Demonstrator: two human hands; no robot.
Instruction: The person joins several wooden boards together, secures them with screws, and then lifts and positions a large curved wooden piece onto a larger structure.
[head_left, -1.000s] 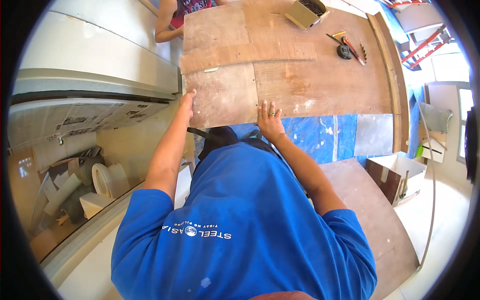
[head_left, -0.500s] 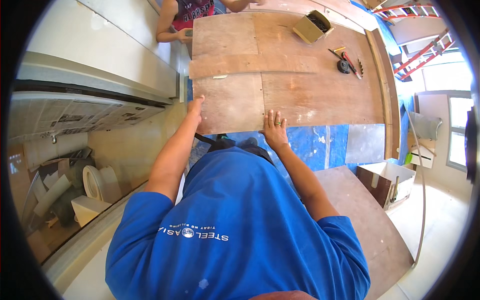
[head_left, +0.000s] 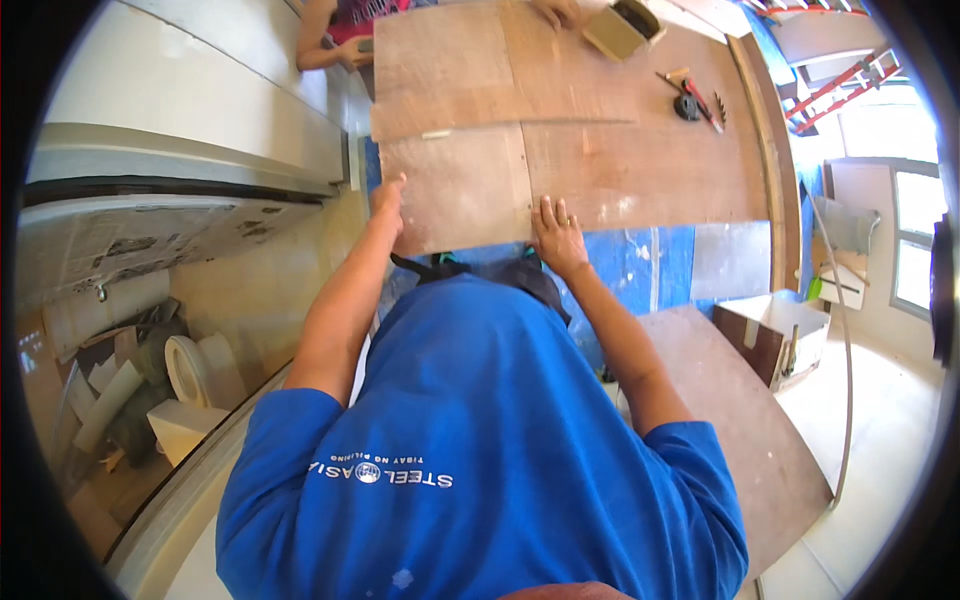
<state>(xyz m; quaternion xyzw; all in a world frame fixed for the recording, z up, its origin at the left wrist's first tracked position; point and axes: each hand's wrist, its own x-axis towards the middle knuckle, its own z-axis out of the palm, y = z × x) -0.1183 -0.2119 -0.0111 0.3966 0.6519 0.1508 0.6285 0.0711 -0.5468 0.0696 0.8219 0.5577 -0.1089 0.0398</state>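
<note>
A squarish plywood panel lies directly before me, with a larger plywood sheet along its right side. My left hand grips the panel's left edge, thumb on top; the other fingers are mostly hidden. At the near edge, by the seam between panel and sheet, my right hand rests with fingers stretched out on the wood. A thin plywood strip lies across the boards beyond both hands. Across the work surface, a co-worker's hand holds a small dark object at the far left corner; their other hand touches the wood.
An open cardboard box sits at the far side. A tape measure and a red-handled tool lie on the sheet. Along its right runs a wooden batten. Another board and a white box are low on the right.
The co-worker's hand at the far side has come down onto the boards. My view has shifted slightly, while my hands keep about the same places on the panel.
</note>
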